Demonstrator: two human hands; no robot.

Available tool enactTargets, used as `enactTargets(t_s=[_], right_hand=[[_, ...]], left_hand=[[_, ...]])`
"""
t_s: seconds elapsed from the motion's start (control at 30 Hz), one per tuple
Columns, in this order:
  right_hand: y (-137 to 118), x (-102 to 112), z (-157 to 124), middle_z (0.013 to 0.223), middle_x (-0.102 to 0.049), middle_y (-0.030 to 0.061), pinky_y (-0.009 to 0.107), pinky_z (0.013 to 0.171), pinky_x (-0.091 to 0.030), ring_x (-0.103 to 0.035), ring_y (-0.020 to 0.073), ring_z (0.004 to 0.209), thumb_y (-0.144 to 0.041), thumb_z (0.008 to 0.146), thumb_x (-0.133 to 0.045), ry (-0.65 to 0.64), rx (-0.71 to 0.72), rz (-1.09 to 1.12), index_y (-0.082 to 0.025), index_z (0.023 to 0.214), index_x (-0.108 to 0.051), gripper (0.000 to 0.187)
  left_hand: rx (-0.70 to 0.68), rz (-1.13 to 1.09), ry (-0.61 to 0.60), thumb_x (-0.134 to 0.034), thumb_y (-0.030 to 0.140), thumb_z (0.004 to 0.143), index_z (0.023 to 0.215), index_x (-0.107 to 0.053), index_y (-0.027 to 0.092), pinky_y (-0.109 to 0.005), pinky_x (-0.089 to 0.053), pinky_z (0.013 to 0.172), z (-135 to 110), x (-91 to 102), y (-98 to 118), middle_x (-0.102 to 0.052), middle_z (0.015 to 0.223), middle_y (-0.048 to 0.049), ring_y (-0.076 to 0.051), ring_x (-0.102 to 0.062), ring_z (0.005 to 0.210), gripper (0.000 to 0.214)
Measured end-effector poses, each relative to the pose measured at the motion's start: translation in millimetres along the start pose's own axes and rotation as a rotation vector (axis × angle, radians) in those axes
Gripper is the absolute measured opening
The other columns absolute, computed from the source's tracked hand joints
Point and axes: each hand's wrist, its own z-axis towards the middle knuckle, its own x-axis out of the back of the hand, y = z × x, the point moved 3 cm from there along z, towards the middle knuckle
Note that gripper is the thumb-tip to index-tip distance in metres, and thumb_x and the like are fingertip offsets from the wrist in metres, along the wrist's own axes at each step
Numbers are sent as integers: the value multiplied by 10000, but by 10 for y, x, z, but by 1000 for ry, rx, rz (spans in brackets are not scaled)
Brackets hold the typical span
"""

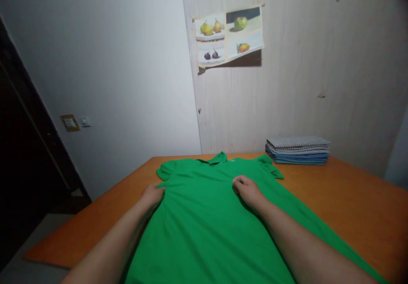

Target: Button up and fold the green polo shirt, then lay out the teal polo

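Observation:
A green short-sleeved polo shirt (216, 224) lies spread out, its collar at the far end and its body running toward me past the lower frame edge. My left hand (153, 195) is closed on the shirt's left side edge, just below the sleeve, and creases fan out from that grip. Over the right part of the chest is my right hand (247, 190), its fingers curled together. Whether those fingers pinch any cloth is hidden. The right sleeve is partly folded over itself.
An orange-brown table (350, 190) bears the shirt. At its back right sits a stack of folded clothes (298, 151), striped on top and blue below. Behind stands a wall with a fruit picture sheet (228, 36). A dark doorway (28, 148) is at the left.

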Motion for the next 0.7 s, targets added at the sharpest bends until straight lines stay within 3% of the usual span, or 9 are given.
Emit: enactTargets(t_s=[0.07,0.13,0.2,0.3,0.4,0.47,0.57,0.63,0.7], right_hand=[[-26,25,-14,757,-694,41,306,695,-441,-606,203,743,-401,839,-517,-3,49,-122,-198,801,-659,251],[-68,34,-38,891,-745,66,326,776,-449,-640,229,862,-366,861,-525,-34,93,-241,-200,877,-711,250],[-108,27,-64,1009,-763,85,346,842,-450,-655,251,955,-334,880,-534,-87,131,-346,-205,954,-747,260],[-144,-1,-97,1112,-758,108,373,959,-433,-644,283,1094,-306,872,-581,-173,170,-482,-207,1029,-774,267],[-155,-31,-120,1284,-698,126,418,1104,-357,-546,324,1296,-328,876,-595,-256,172,-652,-194,1164,-756,356],[-157,-36,-130,1420,-614,112,478,1161,-293,-458,351,1390,-379,902,-563,-291,133,-769,-205,1277,-707,438],[-163,-21,-139,1540,-501,63,583,1187,-208,-372,367,1451,-477,935,-500,-300,41,-875,-270,1381,-629,508],[-172,-6,-143,1577,-452,43,628,1188,-163,-334,364,1473,-528,947,-462,-292,-8,-917,-296,1417,-590,540],[-189,7,-149,1597,-420,33,652,1187,-136,-307,358,1488,-554,953,-434,-282,-45,-947,-305,1442,-559,563]], left_hand=[[20,69,78,-667,350,718,498,-492,224,-254,-348,467,21,121,-68,-443,391,21,-178,-524,465,308],[28,116,85,-649,439,768,496,-494,221,-257,-308,446,-34,206,-106,-448,394,16,-164,-486,430,381],[38,135,-43,-620,608,786,545,-578,199,-268,-358,459,-166,228,-100,-565,469,-23,-185,-555,475,476],[89,93,-361,-623,799,692,659,-694,169,-313,-502,578,-486,193,-23,-726,671,-104,-265,-695,668,636],[81,-68,-616,-785,701,595,809,-738,162,-362,-566,775,-839,155,94,-784,883,-136,-306,-733,855,582],[27,-176,-696,-855,564,579,917,-735,168,-384,-556,876,-1010,147,145,-786,986,-126,-296,-729,912,534],[-4,-293,-662,-843,484,597,998,-697,179,-406,-544,893,-1101,171,108,-777,1009,-106,-281,-720,901,525],[3,-237,-540,-797,503,614,946,-660,180,-388,-547,801,-1061,217,8,-761,909,-86,-270,-705,830,484],[-22,-29,-356,-745,507,627,827,-596,189,-338,-509,664,-984,291,-113,-703,771,-53,-249,-664,734,404]])
